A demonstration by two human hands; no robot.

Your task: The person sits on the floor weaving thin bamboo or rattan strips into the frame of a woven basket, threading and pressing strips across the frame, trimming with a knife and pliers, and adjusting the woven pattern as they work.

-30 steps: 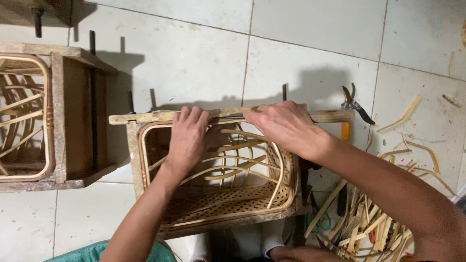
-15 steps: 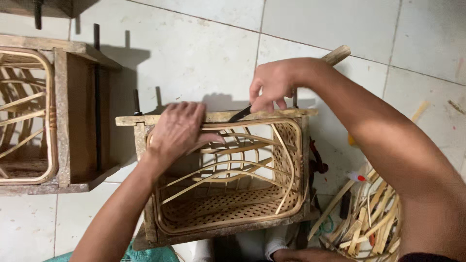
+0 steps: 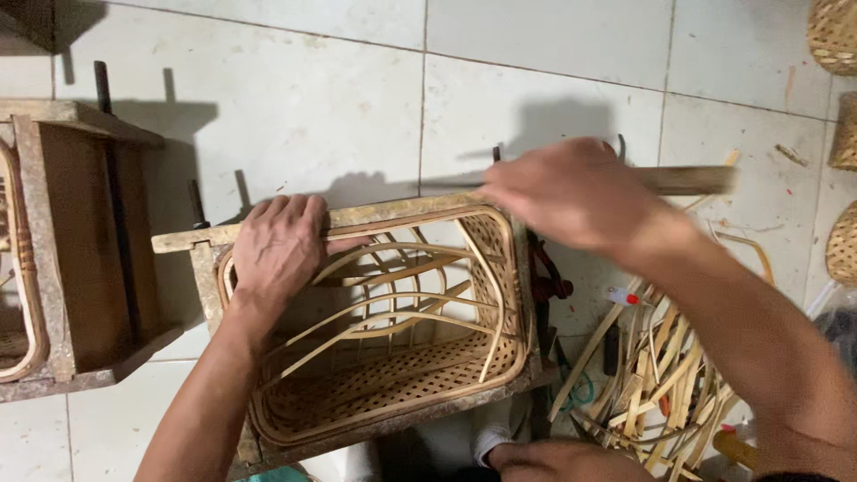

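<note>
A half-woven bamboo basket (image 3: pixel 384 375) sits inside a rough wooden frame (image 3: pixel 192 243) on the tiled floor. My left hand (image 3: pixel 277 245) lies flat over the frame's top edge near its left corner, fingers curled over the rim. My right hand (image 3: pixel 571 192) is blurred above the frame's top right corner. It is closed around a wooden-handled tool (image 3: pixel 692 179), whose handle sticks out to the right. A thin dark tip points left along the frame's top edge.
A second wooden frame (image 3: pixel 80 268) with a basket stands at the left. Loose bamboo strips (image 3: pixel 661 375) are piled at the right, and red-handled pliers (image 3: pixel 546 278) lie beside the frame. Woven baskets (image 3: pixel 835 36) line the right edge. A foot (image 3: pixel 562 460) shows at the bottom.
My right hand lifted the wooden-handled tool off the frame's top edge, raised it, and now has it level over the right corner. My left hand stayed on the rim.
</note>
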